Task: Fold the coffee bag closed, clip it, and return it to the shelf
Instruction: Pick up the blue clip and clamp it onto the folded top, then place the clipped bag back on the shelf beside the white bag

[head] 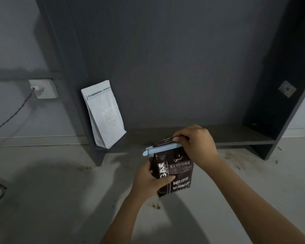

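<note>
left hand (152,180): you grasp the dark brown foil coffee bag (176,173) by its side
right hand (195,143): you pinch the folded top, beside the pale blue plastic clip (161,149)

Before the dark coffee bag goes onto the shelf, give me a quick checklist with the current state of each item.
1. Clip sits across the dark coffee bag just below its folded top: ok.
2. Clip snapped fully shut: cannot tell; the right hand covers its right end.
3. Left hand grips the bag's lower left side: ok.
4. Free shelf board to the right of the pale bag: ok.
5. Pale bag stands upright at the shelf's left end, apart from the dark bag: ok.
6. Dark bag on the shelf: not ok, it is held in front of the shelf.
</note>
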Motion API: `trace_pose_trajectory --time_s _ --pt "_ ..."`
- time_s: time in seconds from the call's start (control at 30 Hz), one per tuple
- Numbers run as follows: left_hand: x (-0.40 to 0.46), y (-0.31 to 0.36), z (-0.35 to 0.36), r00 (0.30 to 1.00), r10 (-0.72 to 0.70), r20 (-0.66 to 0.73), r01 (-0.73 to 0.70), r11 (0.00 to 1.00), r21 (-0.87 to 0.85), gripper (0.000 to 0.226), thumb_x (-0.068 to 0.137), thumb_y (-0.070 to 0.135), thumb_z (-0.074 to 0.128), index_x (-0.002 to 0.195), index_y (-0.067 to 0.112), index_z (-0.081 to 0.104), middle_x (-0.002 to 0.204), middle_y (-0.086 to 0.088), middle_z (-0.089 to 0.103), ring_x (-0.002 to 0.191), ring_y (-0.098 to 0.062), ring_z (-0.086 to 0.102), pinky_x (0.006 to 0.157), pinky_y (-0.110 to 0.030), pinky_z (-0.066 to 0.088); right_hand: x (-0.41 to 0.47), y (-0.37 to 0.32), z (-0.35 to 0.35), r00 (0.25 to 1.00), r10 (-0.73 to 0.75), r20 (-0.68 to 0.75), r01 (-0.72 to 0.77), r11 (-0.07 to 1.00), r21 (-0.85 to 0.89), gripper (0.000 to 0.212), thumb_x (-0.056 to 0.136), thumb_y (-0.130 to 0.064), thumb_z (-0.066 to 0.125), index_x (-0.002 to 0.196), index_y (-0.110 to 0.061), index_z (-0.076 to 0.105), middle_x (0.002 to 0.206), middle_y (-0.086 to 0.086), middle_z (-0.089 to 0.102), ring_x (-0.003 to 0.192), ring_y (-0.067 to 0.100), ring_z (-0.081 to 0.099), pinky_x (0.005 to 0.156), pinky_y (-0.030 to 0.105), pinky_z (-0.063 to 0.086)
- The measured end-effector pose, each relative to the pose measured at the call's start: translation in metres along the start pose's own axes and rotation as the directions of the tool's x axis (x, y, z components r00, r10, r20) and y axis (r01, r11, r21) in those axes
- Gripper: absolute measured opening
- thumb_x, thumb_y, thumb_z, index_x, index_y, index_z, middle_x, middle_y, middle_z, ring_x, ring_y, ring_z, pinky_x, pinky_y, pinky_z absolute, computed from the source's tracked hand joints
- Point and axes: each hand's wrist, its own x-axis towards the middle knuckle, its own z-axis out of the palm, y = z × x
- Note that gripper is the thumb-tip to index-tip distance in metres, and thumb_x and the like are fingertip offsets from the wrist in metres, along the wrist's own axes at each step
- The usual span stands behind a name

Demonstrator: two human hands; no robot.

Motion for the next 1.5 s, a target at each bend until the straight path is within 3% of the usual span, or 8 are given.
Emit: trace_pose_trajectory --time_s 0.1,0.23,0.43,0.6,0.7,0.93,1.17,1.5 --pt "0.005 0.005 -0.005 0.997 0.032 -0.075 -0.029 0.999 0.044 0.053 0.046 0.044 0.087 0.093 0.041 0.063 0.089 0.026 0.073 0.08 0.004 0.068 0.061 -0.009 0.052 0.002 0.001 0.007 0.997 0.021 -0.08 -0.021 1.0 0.006 0.016 0.08 -0.015 0.065 0.095 -0.015 0.069 0.097 0.004 0.073 0.094 0.021 0.062 0.084 0.035 0.051" --pt "0.01 0.0 -0.012 0.976 -0.07 -0.207 0.067 0.997 -0.025 0.045 0.048 0.038 0.086 0.088 0.032 0.068 0.084 0.017 0.076 0.078 -0.002 0.071 0.063 -0.02 0.055 -0.02 0.003 0.034 0.958 0.087 -0.274 -0.09 0.996 0.001 0.025 0.078 -0.005 0.062 0.101 -0.015 0.064 0.11 0.007 0.067 0.102 0.024 0.059 0.088 0.035 0.045" --pt "0.025 0.003 -0.024 0.887 -0.145 -0.438 0.14 0.989 -0.044 0.039 0.046 0.049 0.081 0.08 0.033 0.069 0.072 0.016 0.075 0.066 0.002 0.068 0.06 -0.025 0.054 -0.053 0.005 0.107 0.941 0.246 0.231 -0.284 0.947 0.148 0.069 0.071 -0.027 0.068 0.132 -0.021 0.038 0.136 0.0 0.048 0.12 0.022 0.05 0.096 0.033 0.046" --pt "0.057 0.014 -0.044 0.859 -0.098 -0.503 0.119 0.993 0.01 0.032 0.061 0.038 0.08 0.09 0.03 0.069 0.083 0.011 0.074 0.079 -0.003 0.067 0.066 -0.027 0.052 -0.008 0.0 0.135 0.941 0.223 0.253 -0.274 0.944 0.186 0.095 0.063 -0.036 0.077 0.14 -0.018 0.025 0.148 0.006 0.033 0.133 0.023 0.034 0.109 0.035 0.035" --pt "0.085 0.024 -0.06 0.823 -0.045 -0.566 0.084 0.996 0.043 0.032 0.063 0.035 0.08 0.092 0.027 0.068 0.081 0.013 0.072 0.078 -0.001 0.066 0.059 -0.02 0.046 0.031 -0.004 0.146 0.953 0.176 0.248 -0.239 0.937 0.254 0.096 0.062 -0.031 0.079 0.14 -0.013 0.026 0.148 0.011 0.033 0.137 0.023 0.029 0.11 0.029 0.029" --pt "0.137 0.029 -0.078 0.766 -0.077 -0.638 0.111 0.994 0.013 0.031 0.06 0.03 0.08 0.084 0.015 0.067 0.082 -0.001 0.073 0.076 -0.017 0.069 0.072 -0.039 0.057 0.09 0.011 0.162 0.967 0.073 0.243 -0.147 0.942 0.302 0.088 0.064 -0.021 0.078 0.137 -0.009 0.031 0.144 0.013 0.04 0.135 0.021 0.033 0.104 0.018 0.025" --pt "0.152 0.01 -0.076 0.693 -0.109 -0.713 0.131 0.991 -0.025 0.031 0.057 0.03 0.082 0.079 0.021 0.062 0.069 0.016 0.062 0.066 -0.004 0.06 0.055 -0.02 0.043 0.106 0.022 0.189 0.943 0.04 0.331 -0.127 0.961 0.247 0.086 0.068 -0.016 0.075 0.139 -0.007 0.026 0.146 0.013 0.036 0.137 0.021 0.029 0.107 0.019 0.022" --pt "0.155 -0.02 -0.074 0.739 -0.064 -0.671 0.044 0.998 -0.048 0.041 0.063 0.02 0.082 0.099 0.017 0.062 0.094 -0.004 0.072 0.086 -0.017 0.069 0.075 -0.033 0.057 0.108 0.025 0.204 0.955 0.03 0.296 -0.114 0.955 0.272 0.061 0.079 -0.005 0.064 0.134 -0.008 0.038 0.136 0.016 0.05 0.126 0.024 0.046 0.105 0.023 0.033"
